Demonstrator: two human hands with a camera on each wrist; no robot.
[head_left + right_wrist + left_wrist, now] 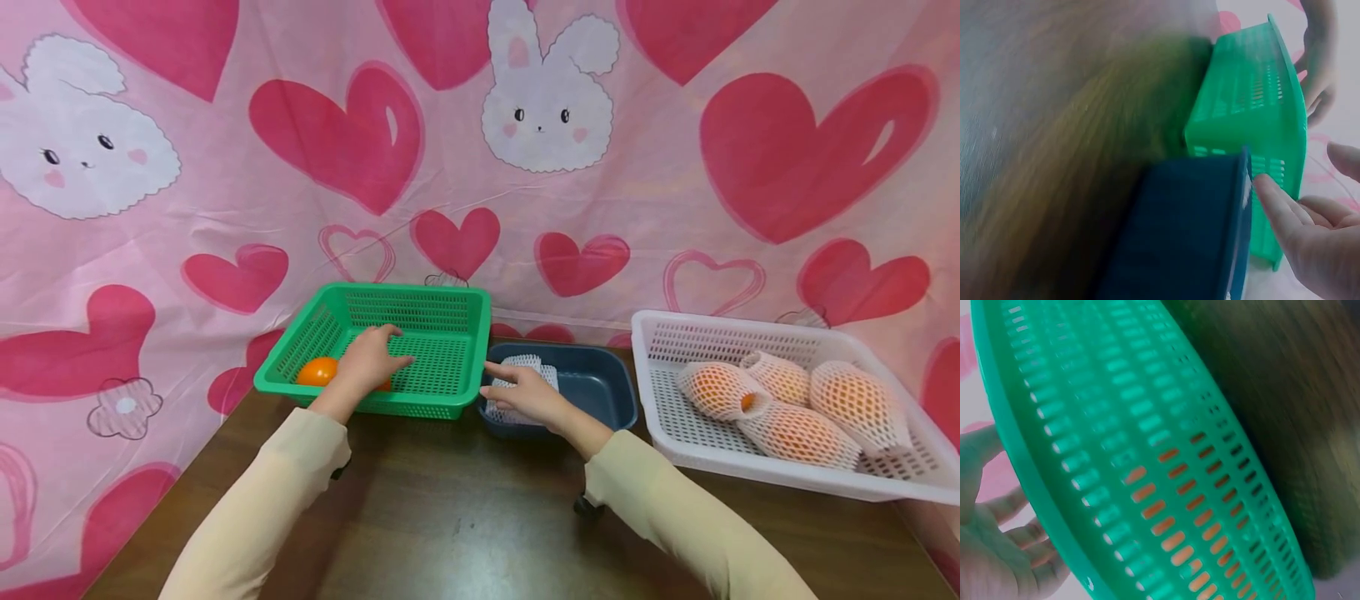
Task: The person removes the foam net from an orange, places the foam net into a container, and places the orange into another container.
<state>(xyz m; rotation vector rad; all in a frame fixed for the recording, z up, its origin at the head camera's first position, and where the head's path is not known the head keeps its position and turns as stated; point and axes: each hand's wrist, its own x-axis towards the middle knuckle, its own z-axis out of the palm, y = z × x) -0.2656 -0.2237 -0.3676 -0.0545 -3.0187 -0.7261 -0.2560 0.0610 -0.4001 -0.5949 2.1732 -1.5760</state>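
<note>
My left hand hovers over the green basket, thumb and fingers spread apart with nothing between them. Beside its wrist lies an orange fruit, and part of another orange one shows below the hand. In the left wrist view, orange color shows through the basket's slots. My right hand is above the left part of the dark blue basin, its fingers extended toward the green basket. White foam nets lie in the basin, partly hidden by that hand. Whether the right fingertips touch anything, I cannot tell.
To the right stands a white basket with several orange fruits in foam nets. All the containers stand on a dark brown table. A pink cloth with hearts and rabbits hangs behind.
</note>
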